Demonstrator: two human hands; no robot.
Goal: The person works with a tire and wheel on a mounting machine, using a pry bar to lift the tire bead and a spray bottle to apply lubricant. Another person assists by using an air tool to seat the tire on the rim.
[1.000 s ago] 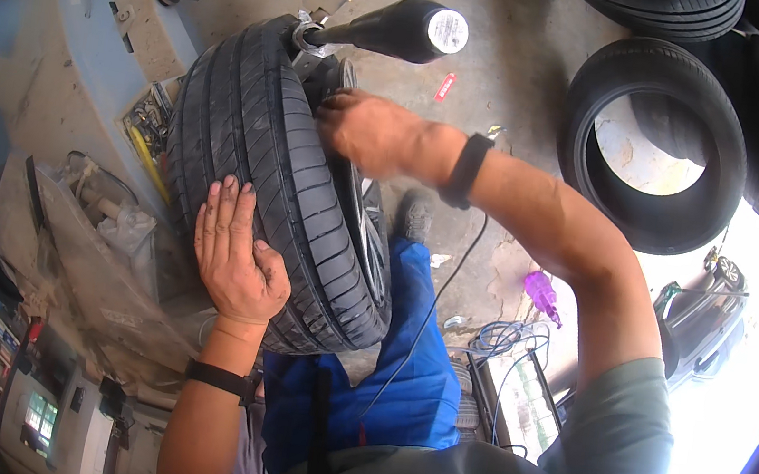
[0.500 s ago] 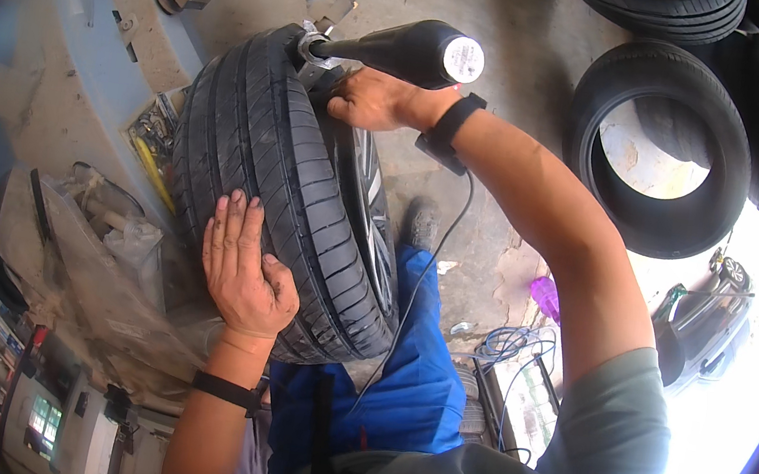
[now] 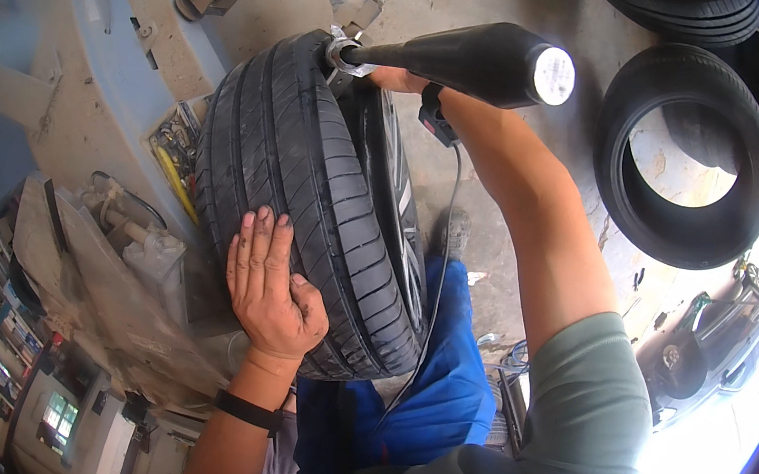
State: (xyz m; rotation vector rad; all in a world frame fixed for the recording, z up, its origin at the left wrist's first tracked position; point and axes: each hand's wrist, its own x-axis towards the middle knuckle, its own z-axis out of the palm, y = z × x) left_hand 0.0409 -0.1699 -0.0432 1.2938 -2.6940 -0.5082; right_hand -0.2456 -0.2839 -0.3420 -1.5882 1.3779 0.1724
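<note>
A black car tyre (image 3: pixel 288 167) stands upright in front of me, around a spoked wheel rim (image 3: pixel 401 197). My left hand (image 3: pixel 276 291) lies flat on its tread, the fingers stretched out and smudged dark. At the tyre's top edge is a metal fitting (image 3: pixel 342 50), from which a thick black pole (image 3: pixel 470 55) with a white round end sticks out to the right. My right hand (image 3: pixel 397 79) reaches behind this pole at the upper rim side. Its fingers are hidden there. A small dark device with a cable (image 3: pixel 448 208) is strapped to my right wrist.
On the left a large grey-blue machine (image 3: pixel 174 47) carries a tray of small metal parts (image 3: pixel 180 139). A loose tyre (image 3: pixel 613 172) lies on the floor at the right, near stacked tyres (image 3: pixel 682 13). A dark car (image 3: pixel 715 348) stands beyond.
My right hand has slid further behind the pole, and its fingers have gone out of sight. My left hand stays on the tread. The whole view has shifted, so things appear further right.
</note>
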